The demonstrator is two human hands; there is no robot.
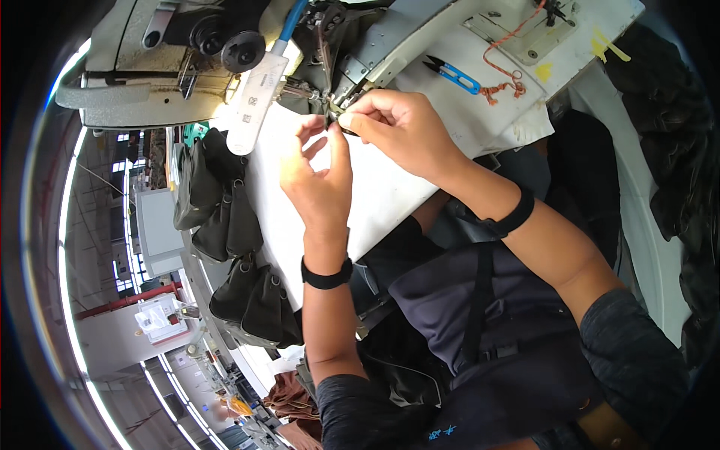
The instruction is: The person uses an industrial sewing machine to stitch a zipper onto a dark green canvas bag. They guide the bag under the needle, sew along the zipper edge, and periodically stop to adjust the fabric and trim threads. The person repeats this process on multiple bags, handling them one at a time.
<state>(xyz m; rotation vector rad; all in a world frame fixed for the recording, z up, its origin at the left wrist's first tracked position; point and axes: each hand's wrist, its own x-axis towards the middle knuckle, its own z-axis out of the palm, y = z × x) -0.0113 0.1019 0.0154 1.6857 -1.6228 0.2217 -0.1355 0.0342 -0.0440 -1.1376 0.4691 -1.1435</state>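
Note:
My left hand (321,176) and my right hand (409,135) meet at the sewing machine (127,105), close to its needle area. Both are closed in a pinch, fingertips almost touching. Between them is a small dark olive piece (334,112), which looks like a strip of fabric; the fingers hide most of it. A white plate with a blue handle (255,101) hangs from the machine just left of my left hand. Blue-handled thread snips (454,76) lie on the white table (375,199), to the right beyond my right hand.
An orange-red twisted cord (491,56) trails over the metal plate (521,34) at the far right. Dark olive fabric pieces with metal rings (225,202) hang along the table's left edge. Dark cloth (660,120) is piled at the right; brown cloth (292,397) lies lower left.

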